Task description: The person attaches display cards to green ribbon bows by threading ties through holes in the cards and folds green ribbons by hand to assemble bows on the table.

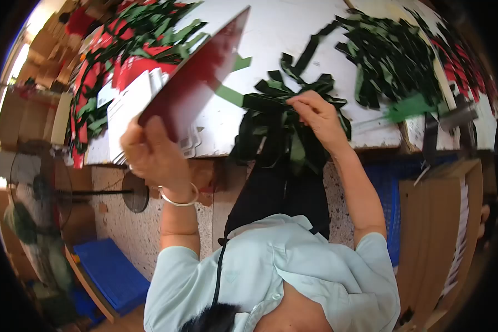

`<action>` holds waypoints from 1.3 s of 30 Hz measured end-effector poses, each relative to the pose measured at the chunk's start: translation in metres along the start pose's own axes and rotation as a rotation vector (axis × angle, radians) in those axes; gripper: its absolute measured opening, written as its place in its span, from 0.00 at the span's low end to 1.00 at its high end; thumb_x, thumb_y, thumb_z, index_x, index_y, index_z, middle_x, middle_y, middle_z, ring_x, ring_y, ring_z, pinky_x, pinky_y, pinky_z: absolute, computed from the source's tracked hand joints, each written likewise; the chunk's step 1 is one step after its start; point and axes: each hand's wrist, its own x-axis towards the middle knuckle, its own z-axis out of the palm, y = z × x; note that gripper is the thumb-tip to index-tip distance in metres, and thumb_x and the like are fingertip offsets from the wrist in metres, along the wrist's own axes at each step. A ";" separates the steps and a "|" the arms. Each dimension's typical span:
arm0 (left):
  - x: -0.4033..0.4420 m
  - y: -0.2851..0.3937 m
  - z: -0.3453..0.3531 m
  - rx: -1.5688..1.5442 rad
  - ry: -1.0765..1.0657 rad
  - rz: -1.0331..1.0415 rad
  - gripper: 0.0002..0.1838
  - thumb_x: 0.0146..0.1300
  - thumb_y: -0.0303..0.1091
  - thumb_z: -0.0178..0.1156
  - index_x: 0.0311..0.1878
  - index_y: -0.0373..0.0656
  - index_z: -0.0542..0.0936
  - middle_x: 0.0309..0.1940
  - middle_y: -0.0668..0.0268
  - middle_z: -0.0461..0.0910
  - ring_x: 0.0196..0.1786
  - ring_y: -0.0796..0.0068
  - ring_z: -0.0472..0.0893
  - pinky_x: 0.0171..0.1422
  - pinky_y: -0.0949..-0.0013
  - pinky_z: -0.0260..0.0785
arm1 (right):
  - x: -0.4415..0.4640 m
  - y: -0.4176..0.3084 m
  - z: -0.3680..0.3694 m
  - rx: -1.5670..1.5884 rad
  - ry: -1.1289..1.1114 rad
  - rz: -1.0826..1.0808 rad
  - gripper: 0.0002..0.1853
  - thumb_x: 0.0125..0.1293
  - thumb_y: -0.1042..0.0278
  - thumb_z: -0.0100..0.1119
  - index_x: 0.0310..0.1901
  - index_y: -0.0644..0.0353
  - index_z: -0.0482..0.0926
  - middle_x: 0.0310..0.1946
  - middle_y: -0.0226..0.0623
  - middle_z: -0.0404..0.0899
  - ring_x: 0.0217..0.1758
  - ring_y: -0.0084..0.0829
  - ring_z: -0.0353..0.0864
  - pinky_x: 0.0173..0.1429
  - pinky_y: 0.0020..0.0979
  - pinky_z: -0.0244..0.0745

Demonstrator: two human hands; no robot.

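Observation:
A red, glossy flat card (196,83) is held up at a tilt, with my left hand (155,152) closed on its lower end. Below and left of it lie stacked white cards (130,108). My right hand (318,116) is over a bunch of dark green ribbons (293,135) at the table's front edge, fingers pinched on a ribbon. A lighter green strip (229,95) reaches from the bunch toward the red card. One dark ribbon runs up from the bunch toward the larger green pile.
A large green ribbon pile (390,61) lies at the right of the white table (282,27). Red and green ribbons (144,33) cover the left. A tape dispenser (459,116) sits at the right edge. Below are a cardboard box (431,232), a blue crate and a fan (39,188).

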 end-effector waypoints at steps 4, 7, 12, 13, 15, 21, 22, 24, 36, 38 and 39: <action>-0.052 -0.027 0.040 -0.091 -0.361 -0.155 0.06 0.63 0.23 0.63 0.41 0.36 0.75 0.32 0.73 0.73 0.35 0.84 0.68 0.39 0.81 0.64 | 0.002 0.002 0.001 0.092 -0.021 -0.079 0.08 0.69 0.70 0.55 0.42 0.62 0.82 0.39 0.27 0.77 0.30 0.15 0.70 0.34 0.18 0.66; -0.080 -0.044 0.049 -0.290 -0.457 -0.412 0.10 0.65 0.23 0.60 0.48 0.34 0.78 0.36 0.71 0.79 0.37 0.83 0.73 0.44 0.78 0.68 | 0.010 0.000 -0.004 0.112 -0.066 0.004 0.08 0.68 0.69 0.57 0.42 0.62 0.82 0.33 0.26 0.80 0.29 0.14 0.72 0.33 0.18 0.67; -0.092 -0.071 0.042 -0.322 -0.467 -0.674 0.10 0.66 0.29 0.61 0.46 0.33 0.80 0.41 0.69 0.81 0.42 0.82 0.75 0.48 0.77 0.67 | 0.023 0.003 0.005 0.162 -0.114 0.108 0.08 0.67 0.69 0.57 0.42 0.61 0.83 0.29 0.27 0.81 0.29 0.12 0.73 0.31 0.16 0.67; -0.085 -0.067 0.041 -0.387 -0.417 -0.712 0.10 0.66 0.29 0.61 0.45 0.32 0.80 0.41 0.68 0.81 0.43 0.81 0.76 0.48 0.76 0.67 | 0.025 0.004 0.010 0.148 -0.105 0.018 0.08 0.67 0.69 0.57 0.42 0.62 0.83 0.29 0.26 0.80 0.29 0.13 0.74 0.31 0.17 0.67; -0.073 -0.059 0.042 -0.482 -0.326 -0.751 0.09 0.66 0.30 0.61 0.44 0.33 0.81 0.42 0.66 0.81 0.43 0.80 0.77 0.50 0.75 0.68 | 0.030 0.005 0.016 0.103 -0.119 0.016 0.08 0.67 0.69 0.57 0.42 0.63 0.83 0.28 0.26 0.79 0.29 0.13 0.74 0.31 0.18 0.67; -0.065 -0.050 0.040 -0.575 -0.267 -0.717 0.07 0.66 0.27 0.61 0.43 0.35 0.81 0.42 0.67 0.81 0.43 0.79 0.77 0.52 0.74 0.68 | 0.043 0.002 0.024 -0.154 -0.127 -0.018 0.09 0.65 0.70 0.57 0.41 0.67 0.82 0.25 0.28 0.79 0.28 0.17 0.76 0.32 0.21 0.69; -0.065 -0.050 0.039 -0.573 -0.265 -0.721 0.07 0.66 0.27 0.61 0.43 0.35 0.81 0.42 0.67 0.81 0.43 0.79 0.77 0.52 0.74 0.68 | 0.044 0.000 0.024 -0.197 -0.141 -0.013 0.09 0.65 0.70 0.57 0.40 0.67 0.82 0.25 0.29 0.79 0.28 0.17 0.76 0.32 0.21 0.70; -0.065 -0.050 0.038 -0.584 -0.268 -0.681 0.06 0.66 0.26 0.61 0.43 0.35 0.81 0.43 0.67 0.81 0.43 0.79 0.77 0.52 0.74 0.68 | 0.046 0.001 0.025 -0.241 -0.157 -0.008 0.09 0.65 0.70 0.57 0.40 0.68 0.82 0.25 0.30 0.80 0.27 0.17 0.76 0.32 0.21 0.70; -0.068 -0.043 0.040 -0.529 -0.313 -0.658 0.06 0.65 0.27 0.61 0.42 0.35 0.81 0.41 0.68 0.81 0.42 0.80 0.77 0.49 0.75 0.69 | 0.049 0.003 0.030 -0.259 -0.158 -0.011 0.11 0.65 0.68 0.58 0.41 0.68 0.82 0.25 0.33 0.81 0.27 0.20 0.79 0.33 0.23 0.72; -0.075 -0.047 0.040 -0.446 -0.357 -0.599 0.06 0.65 0.27 0.61 0.42 0.34 0.81 0.40 0.68 0.81 0.41 0.80 0.77 0.49 0.75 0.69 | 0.050 0.004 0.032 -0.380 -0.104 -0.081 0.11 0.65 0.66 0.58 0.43 0.63 0.83 0.26 0.35 0.82 0.27 0.25 0.81 0.34 0.26 0.74; -0.079 -0.049 0.040 -0.361 -0.392 -0.536 0.06 0.65 0.26 0.62 0.41 0.34 0.81 0.39 0.68 0.82 0.40 0.79 0.77 0.48 0.75 0.68 | 0.050 0.005 0.032 -0.378 -0.096 -0.076 0.11 0.65 0.66 0.58 0.43 0.63 0.83 0.26 0.35 0.82 0.27 0.25 0.81 0.34 0.26 0.74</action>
